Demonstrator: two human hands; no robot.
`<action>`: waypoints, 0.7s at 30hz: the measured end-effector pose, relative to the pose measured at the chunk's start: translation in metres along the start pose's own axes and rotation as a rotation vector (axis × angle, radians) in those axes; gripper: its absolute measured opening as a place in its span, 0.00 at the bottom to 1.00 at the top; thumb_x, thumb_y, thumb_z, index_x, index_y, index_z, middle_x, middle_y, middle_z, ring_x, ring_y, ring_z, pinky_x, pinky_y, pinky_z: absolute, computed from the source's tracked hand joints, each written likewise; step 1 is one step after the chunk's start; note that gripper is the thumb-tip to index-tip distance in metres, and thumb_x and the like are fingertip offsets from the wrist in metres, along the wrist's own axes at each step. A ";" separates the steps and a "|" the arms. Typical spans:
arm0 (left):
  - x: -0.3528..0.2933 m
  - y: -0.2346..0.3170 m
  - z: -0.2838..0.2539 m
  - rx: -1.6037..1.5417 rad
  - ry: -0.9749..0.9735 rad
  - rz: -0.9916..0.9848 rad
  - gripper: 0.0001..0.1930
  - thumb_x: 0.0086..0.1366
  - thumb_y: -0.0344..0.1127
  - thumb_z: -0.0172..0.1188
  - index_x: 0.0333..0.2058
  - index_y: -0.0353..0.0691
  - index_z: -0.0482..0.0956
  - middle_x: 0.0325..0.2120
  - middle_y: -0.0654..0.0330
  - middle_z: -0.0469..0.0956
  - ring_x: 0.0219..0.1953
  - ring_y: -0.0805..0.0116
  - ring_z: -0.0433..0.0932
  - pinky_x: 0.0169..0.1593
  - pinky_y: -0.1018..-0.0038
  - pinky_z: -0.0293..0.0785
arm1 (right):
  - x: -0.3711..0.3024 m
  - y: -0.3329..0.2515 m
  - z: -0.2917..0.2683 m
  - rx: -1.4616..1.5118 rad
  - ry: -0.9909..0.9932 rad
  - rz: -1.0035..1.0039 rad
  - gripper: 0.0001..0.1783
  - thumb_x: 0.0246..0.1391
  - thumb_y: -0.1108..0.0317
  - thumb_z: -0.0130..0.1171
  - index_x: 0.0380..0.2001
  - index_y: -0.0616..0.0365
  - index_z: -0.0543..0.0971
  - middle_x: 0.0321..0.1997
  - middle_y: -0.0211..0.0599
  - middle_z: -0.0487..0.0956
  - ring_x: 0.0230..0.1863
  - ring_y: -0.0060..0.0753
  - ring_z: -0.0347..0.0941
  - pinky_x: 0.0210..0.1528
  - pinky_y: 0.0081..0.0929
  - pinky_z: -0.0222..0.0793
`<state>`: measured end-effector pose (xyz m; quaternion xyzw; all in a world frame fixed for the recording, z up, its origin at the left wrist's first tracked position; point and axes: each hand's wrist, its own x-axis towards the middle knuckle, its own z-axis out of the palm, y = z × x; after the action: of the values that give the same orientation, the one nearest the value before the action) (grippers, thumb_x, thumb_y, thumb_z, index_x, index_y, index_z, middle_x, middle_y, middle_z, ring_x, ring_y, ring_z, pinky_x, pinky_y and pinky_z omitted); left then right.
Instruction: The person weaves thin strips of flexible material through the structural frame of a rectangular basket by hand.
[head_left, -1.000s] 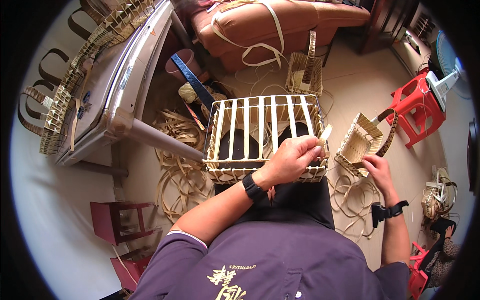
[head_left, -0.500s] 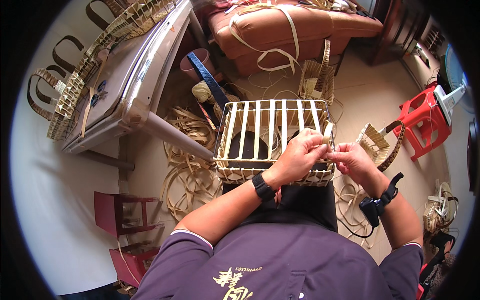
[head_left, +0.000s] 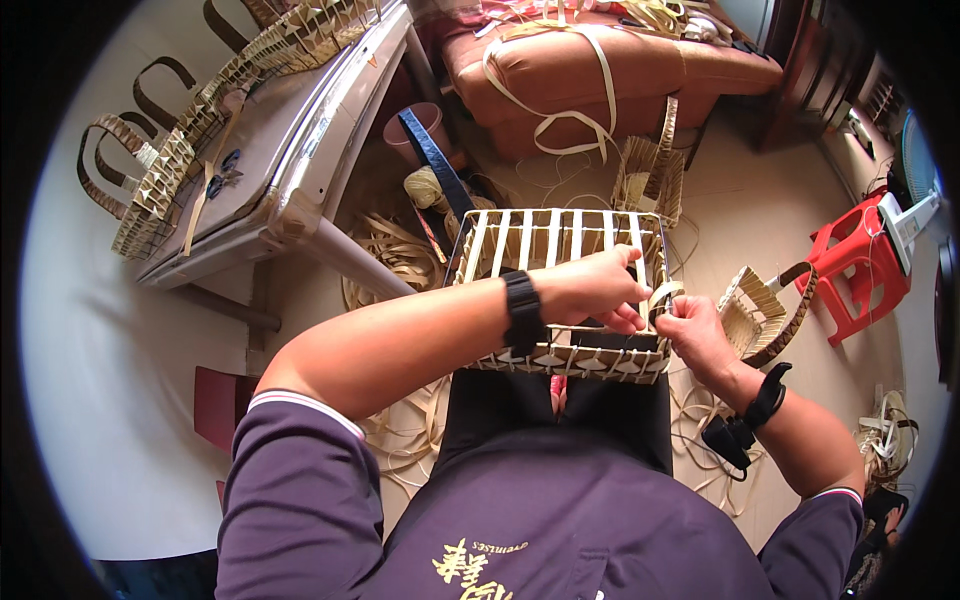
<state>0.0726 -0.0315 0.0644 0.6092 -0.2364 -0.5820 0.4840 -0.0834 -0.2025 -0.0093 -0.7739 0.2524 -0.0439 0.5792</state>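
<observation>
Basket of cream flat strips on a thin rectangular wire frame (head_left: 545, 362) lies on the black-trousered lap (head_left: 500, 415), at 12 o'clock. The right hand (head_left: 694, 328) is closed, apparently pinching a curled pale flat strip (head_left: 668, 288) at the basket's 3 o'clock side; the left hand (head_left: 597, 290) is loosely spread above, any grip unclear. Likely light and springy with bendable slats; best held by its frame corners. Count: 1 lap basket, 1 small tan woven basket (head_left: 745, 318) at 3 o'clock, 1 red plastic stool (head_left: 850, 240) beyond.
</observation>
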 end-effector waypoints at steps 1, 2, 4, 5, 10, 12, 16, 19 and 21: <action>0.009 -0.001 0.000 0.040 0.030 -0.002 0.47 0.77 0.31 0.66 0.82 0.34 0.43 0.42 0.53 0.82 0.34 0.68 0.85 0.37 0.73 0.85 | -0.001 -0.004 0.002 0.001 -0.008 0.007 0.15 0.54 0.70 0.65 0.16 0.61 0.75 0.17 0.24 0.73 0.23 0.16 0.65 0.25 0.31 0.63; 0.015 0.002 0.003 0.080 0.052 -0.007 0.50 0.74 0.30 0.69 0.82 0.34 0.42 0.39 0.54 0.83 0.32 0.68 0.84 0.34 0.74 0.83 | -0.006 -0.011 0.002 0.002 -0.009 0.020 0.15 0.54 0.70 0.65 0.17 0.61 0.75 0.18 0.24 0.74 0.23 0.15 0.66 0.25 0.31 0.63; 0.025 0.008 0.005 0.353 0.091 0.018 0.57 0.64 0.30 0.76 0.82 0.32 0.44 0.33 0.56 0.82 0.32 0.70 0.83 0.32 0.73 0.79 | -0.001 0.003 0.000 -0.017 0.001 0.002 0.15 0.55 0.70 0.66 0.17 0.61 0.77 0.18 0.23 0.74 0.23 0.15 0.66 0.24 0.31 0.63; 0.032 0.005 0.004 0.444 0.094 0.021 0.58 0.61 0.30 0.78 0.81 0.31 0.45 0.33 0.55 0.83 0.33 0.68 0.84 0.33 0.70 0.80 | -0.001 0.002 0.002 -0.013 0.002 -0.002 0.14 0.57 0.71 0.65 0.18 0.58 0.77 0.19 0.20 0.73 0.22 0.12 0.64 0.23 0.26 0.58; 0.049 -0.004 0.010 0.787 0.217 0.181 0.57 0.57 0.30 0.76 0.79 0.28 0.49 0.38 0.45 0.86 0.40 0.55 0.88 0.40 0.60 0.83 | 0.000 0.009 -0.002 -0.019 0.004 -0.020 0.14 0.58 0.73 0.64 0.19 0.54 0.77 0.20 0.16 0.73 0.21 0.11 0.62 0.22 0.22 0.54; 0.045 -0.001 0.020 1.237 0.358 0.328 0.54 0.57 0.27 0.69 0.79 0.28 0.50 0.40 0.36 0.86 0.43 0.42 0.89 0.46 0.52 0.84 | 0.000 0.009 -0.001 -0.006 0.000 -0.009 0.14 0.58 0.73 0.64 0.19 0.54 0.76 0.19 0.16 0.73 0.20 0.11 0.62 0.22 0.22 0.54; 0.064 -0.011 0.013 0.974 0.389 0.250 0.53 0.58 0.24 0.62 0.80 0.29 0.45 0.38 0.33 0.86 0.46 0.35 0.87 0.51 0.51 0.83 | 0.000 0.008 0.004 0.012 -0.016 -0.009 0.14 0.58 0.74 0.63 0.19 0.54 0.75 0.19 0.17 0.72 0.20 0.11 0.62 0.23 0.22 0.54; 0.071 -0.009 0.007 0.595 0.376 0.070 0.53 0.62 0.22 0.69 0.81 0.33 0.46 0.30 0.46 0.84 0.30 0.57 0.84 0.32 0.63 0.77 | -0.006 -0.002 0.005 -0.003 0.009 0.002 0.13 0.58 0.74 0.62 0.19 0.54 0.76 0.19 0.17 0.72 0.21 0.11 0.62 0.23 0.22 0.54; 0.070 -0.004 0.002 0.485 0.316 -0.042 0.52 0.63 0.22 0.72 0.80 0.35 0.49 0.27 0.52 0.81 0.25 0.66 0.80 0.25 0.68 0.73 | -0.007 -0.003 0.005 0.015 0.008 0.008 0.13 0.58 0.74 0.63 0.19 0.54 0.75 0.19 0.17 0.72 0.21 0.11 0.62 0.22 0.22 0.55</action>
<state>0.0843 -0.0899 0.0273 0.7951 -0.2777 -0.4160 0.3431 -0.0866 -0.1944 -0.0068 -0.7682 0.2577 -0.0466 0.5843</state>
